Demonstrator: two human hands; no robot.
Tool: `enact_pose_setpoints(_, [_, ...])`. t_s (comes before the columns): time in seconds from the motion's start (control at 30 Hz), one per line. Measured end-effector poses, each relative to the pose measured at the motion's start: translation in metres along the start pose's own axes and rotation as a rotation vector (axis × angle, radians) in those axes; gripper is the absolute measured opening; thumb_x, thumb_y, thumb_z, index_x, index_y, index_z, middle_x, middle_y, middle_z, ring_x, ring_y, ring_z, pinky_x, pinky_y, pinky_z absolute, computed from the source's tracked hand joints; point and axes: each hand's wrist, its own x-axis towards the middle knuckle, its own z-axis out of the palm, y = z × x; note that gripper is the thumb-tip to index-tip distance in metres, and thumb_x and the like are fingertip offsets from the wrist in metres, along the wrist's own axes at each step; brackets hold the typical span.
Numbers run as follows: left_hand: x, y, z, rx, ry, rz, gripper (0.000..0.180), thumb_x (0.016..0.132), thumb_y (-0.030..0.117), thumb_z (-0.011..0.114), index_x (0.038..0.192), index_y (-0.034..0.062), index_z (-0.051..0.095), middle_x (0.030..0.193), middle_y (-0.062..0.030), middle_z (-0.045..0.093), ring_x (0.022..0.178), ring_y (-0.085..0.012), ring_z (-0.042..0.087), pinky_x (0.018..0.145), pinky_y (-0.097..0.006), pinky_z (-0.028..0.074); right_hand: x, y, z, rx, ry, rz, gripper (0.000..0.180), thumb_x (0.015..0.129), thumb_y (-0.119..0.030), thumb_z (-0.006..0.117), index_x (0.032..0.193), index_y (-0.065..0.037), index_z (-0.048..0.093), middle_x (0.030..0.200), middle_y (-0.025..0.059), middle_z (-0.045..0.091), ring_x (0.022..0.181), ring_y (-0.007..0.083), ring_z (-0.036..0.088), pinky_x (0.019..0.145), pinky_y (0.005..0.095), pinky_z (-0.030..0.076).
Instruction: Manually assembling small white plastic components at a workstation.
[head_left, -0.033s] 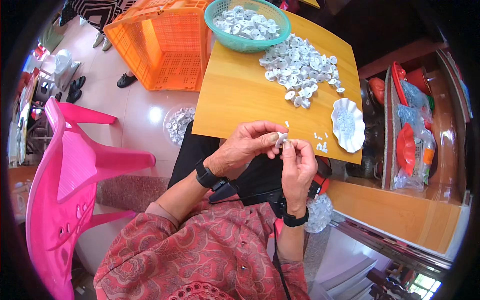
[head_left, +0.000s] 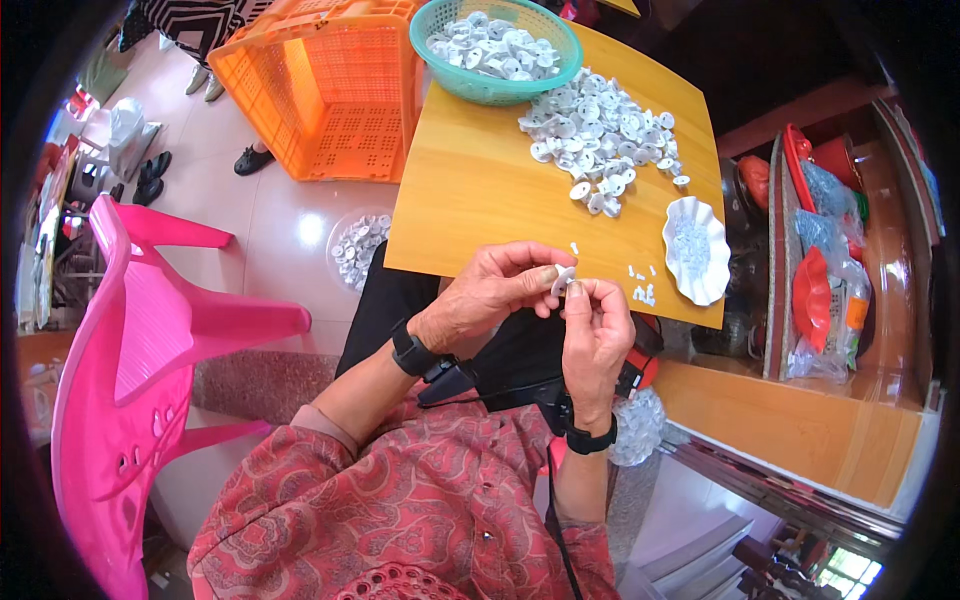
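Observation:
Just off the table's near edge, my left hand (head_left: 490, 290) pinches a small round white plastic disc (head_left: 563, 280) between thumb and fingers. My right hand (head_left: 597, 325) meets it there, thumb and forefinger pressed together against the disc's right side. Whatever the right fingertips hold is too small and covered to make out. On the yellow table (head_left: 470, 190), a few tiny white pegs (head_left: 643, 294) lie to the right of my hands. Farther back spreads a heap of similar white discs (head_left: 600, 130). A scalloped white dish (head_left: 697, 250) holds small clear or white pieces.
A green basket (head_left: 495, 92) of white discs stands at the table's far left. Left of it is a tipped orange crate (head_left: 310, 100). A pink plastic chair (head_left: 150, 340) and a tub of discs (head_left: 358, 250) are on the floor. Shelves (head_left: 830, 260) with bagged items flank the right.

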Motion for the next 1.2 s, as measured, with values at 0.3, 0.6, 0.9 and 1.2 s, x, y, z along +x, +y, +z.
enact_pose_setpoints(0.3, [-0.006,0.0,0.005,-0.018,0.052,0.038,0.025,0.096,0.012,0.063,0.118,0.0007,0.065,0.097,-0.0038,0.067,0.08,-0.0082,0.062,0.075,-0.023,0.054,0.001,0.007,0.005,-0.247,0.063,-0.236,0.009,0.093,-0.004,0.06,0.089,0.0,0.053,0.09,0.0121,0.058,0.074,0.022,0.061,0.066,0.0353,0.05])
enact_pose_setpoints(0.6, [-0.012,0.01,0.01,-0.07,-0.048,0.151,0.027,0.095,0.007,0.063,0.121,-0.0014,0.063,0.105,-0.0064,0.065,0.088,-0.0119,0.062,0.081,-0.026,0.054,-0.012,-0.017,0.012,0.066,0.085,-0.202,0.011,0.089,0.002,0.066,0.095,0.002,0.058,0.093,0.0116,0.058,0.078,0.0169,0.062,0.069,0.0303,0.051])
enact_pose_setpoints(0.9, [-0.011,0.009,0.006,-0.055,-0.081,0.23,0.029,0.094,0.005,0.064,0.122,-0.001,0.063,0.112,-0.0073,0.063,0.095,-0.0144,0.063,0.085,-0.028,0.054,-0.013,-0.022,0.013,-0.146,0.102,-0.35,0.013,0.087,0.003,0.067,0.097,-0.001,0.059,0.094,0.0124,0.059,0.078,0.0209,0.063,0.069,0.0319,0.052])
enact_pose_setpoints(1.2, [-0.013,0.007,0.008,-0.107,-0.049,0.139,0.03,0.094,0.006,0.064,0.122,-0.0008,0.063,0.106,-0.0065,0.065,0.091,-0.0136,0.063,0.081,-0.027,0.054,-0.011,-0.02,0.013,-0.208,0.08,-0.346,0.009,0.091,-0.001,0.062,0.092,-0.002,0.053,0.087,0.0121,0.056,0.07,0.0212,0.061,0.063,0.0333,0.051])
